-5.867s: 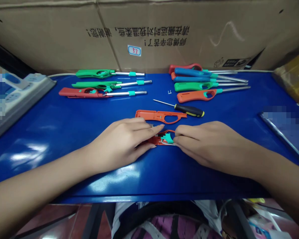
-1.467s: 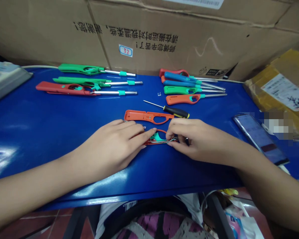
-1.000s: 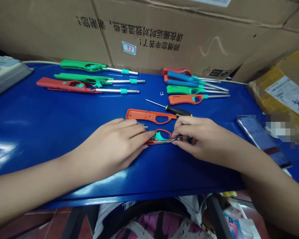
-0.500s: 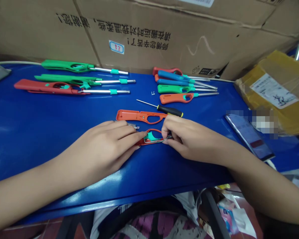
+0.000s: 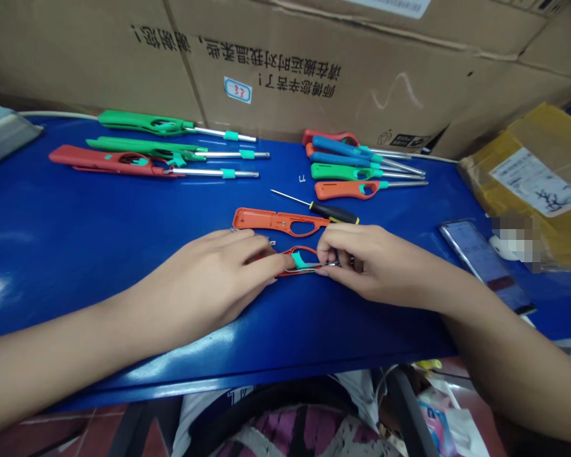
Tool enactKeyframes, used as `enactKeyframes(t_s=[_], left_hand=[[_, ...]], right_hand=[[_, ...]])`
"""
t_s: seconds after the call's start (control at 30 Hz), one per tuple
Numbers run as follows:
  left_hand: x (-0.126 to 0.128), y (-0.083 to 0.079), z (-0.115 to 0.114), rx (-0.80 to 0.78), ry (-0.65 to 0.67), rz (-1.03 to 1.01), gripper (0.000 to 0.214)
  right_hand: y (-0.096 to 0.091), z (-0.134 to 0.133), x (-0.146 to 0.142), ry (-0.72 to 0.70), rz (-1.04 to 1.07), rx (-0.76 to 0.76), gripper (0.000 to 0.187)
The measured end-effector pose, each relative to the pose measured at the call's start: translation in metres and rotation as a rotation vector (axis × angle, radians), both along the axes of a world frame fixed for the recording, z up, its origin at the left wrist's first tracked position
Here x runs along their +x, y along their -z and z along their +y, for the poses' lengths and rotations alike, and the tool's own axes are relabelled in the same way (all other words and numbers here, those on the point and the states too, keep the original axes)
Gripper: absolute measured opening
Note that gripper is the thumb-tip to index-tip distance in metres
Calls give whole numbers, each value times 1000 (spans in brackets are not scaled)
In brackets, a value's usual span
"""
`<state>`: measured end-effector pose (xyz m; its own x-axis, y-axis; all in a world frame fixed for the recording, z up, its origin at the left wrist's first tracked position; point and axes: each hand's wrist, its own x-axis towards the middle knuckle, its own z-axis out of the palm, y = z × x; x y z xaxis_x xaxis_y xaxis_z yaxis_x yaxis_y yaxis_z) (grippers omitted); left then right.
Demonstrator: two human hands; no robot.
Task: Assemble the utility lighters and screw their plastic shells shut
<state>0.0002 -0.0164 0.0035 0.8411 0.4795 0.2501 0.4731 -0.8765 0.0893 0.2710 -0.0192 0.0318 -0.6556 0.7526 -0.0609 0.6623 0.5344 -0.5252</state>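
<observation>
My left hand lies over the rear of an open orange lighter half-shell, its fingers closed on it and hiding much of it. A teal trigger sits in the shell beside my index fingertip, and a thin pale wire runs along the lower edge. At the front end my right hand pinches a slim silvery metal part between thumb and fingers; its far end is hidden in my palm. Just beyond lies the matching orange half-shell, inner side up.
A black-and-yellow screwdriver lies behind the shells, near a small white clip. Long-tubed lighters lie at back left and back right. A phone and a taped parcel are at right; a cardboard box walls the back.
The view has shifted slightly, so everything appears a little further right. Both hands keep their holds; more of the silvery part now shows between the trigger and my right fingers.
</observation>
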Motion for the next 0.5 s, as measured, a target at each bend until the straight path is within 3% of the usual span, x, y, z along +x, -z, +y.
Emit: enactKeyframes(t_s=[0.17, 0.33, 0.5], left_hand=[[-1, 1, 0, 20, 11, 92, 41], [-1, 1, 1, -18, 8, 61, 31], [0, -1, 2, -8, 39, 79, 35]], right_hand=[[2, 1, 1, -18, -10, 35, 8], [1, 1, 2, -126, -50, 86, 7], [2, 1, 1, -180, -103, 124, 7]])
